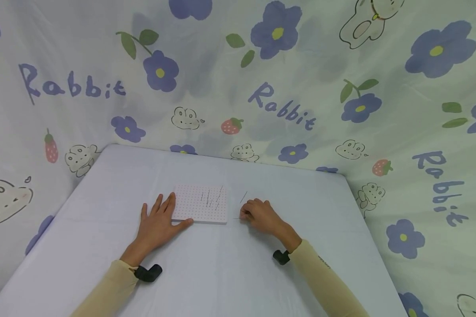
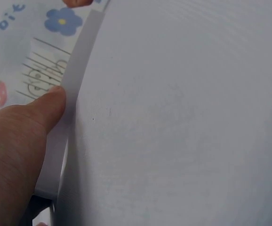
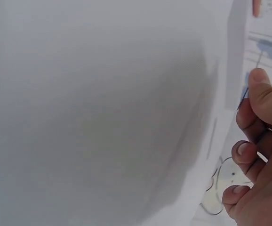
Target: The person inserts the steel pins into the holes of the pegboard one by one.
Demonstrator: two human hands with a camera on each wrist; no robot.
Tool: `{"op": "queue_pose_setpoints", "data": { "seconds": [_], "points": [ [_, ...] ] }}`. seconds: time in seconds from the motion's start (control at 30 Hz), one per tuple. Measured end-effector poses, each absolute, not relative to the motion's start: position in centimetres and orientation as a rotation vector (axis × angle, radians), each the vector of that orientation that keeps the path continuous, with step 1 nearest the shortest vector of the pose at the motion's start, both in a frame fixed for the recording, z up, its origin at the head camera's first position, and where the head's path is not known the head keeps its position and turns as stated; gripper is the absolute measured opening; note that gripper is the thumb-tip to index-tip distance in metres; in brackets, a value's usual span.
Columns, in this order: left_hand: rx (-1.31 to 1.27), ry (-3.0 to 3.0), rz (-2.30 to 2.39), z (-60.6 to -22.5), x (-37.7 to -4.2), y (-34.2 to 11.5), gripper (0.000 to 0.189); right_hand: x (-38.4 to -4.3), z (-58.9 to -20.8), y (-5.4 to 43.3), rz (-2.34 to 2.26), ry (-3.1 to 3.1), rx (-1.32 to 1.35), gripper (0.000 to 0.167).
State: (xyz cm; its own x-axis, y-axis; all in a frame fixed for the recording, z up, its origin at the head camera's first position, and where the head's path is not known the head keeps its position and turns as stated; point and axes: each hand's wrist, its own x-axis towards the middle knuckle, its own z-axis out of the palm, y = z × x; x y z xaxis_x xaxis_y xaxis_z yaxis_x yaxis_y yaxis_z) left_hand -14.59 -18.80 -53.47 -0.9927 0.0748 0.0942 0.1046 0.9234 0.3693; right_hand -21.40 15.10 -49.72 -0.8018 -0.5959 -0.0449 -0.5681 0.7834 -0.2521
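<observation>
A flat white board (image 1: 190, 204) dotted with rows of small holes lies on the table. Several thin dark needles (image 1: 208, 198) stand in its right half, and they also show as parallel lines (image 2: 38, 66) in the left wrist view. My left hand (image 1: 155, 226) rests at the board's left side, fingers spread, thumb along the front edge. To the right of the board, my right hand (image 1: 262, 215) pinches one thin needle (image 3: 242, 98) between thumb and forefinger, low over the table. A loose needle (image 1: 243, 197) lies just beyond that hand.
A white cloth covers the table (image 1: 206, 273). Behind it and along both sides hang curtains (image 1: 214, 92) printed with flowers and rabbits. Each wrist carries a small black camera, one on the left (image 1: 148, 273) and one on the right (image 1: 281, 257).
</observation>
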Motion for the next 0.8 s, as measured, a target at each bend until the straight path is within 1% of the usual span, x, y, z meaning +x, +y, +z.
{"op": "queue_pose_setpoints", "data": {
  "seconds": [0.33,0.57,0.8],
  "points": [
    [-0.134,-3.007,-0.575,-53.3,-14.6,-18.7,0.115,-21.1,-47.9,12.9,-0.661,2.776,-0.965,0.015],
    [-0.123,-3.013,-0.569,-53.3,-14.4,-18.6,0.114,-20.7,-47.5,11.4,-0.742,2.784,-0.987,0.008],
    [-0.130,-3.010,-0.566,-53.2,-14.5,-18.6,0.114,-20.1,-47.7,10.1,-0.735,2.793,-1.030,0.007]
  ]
}}
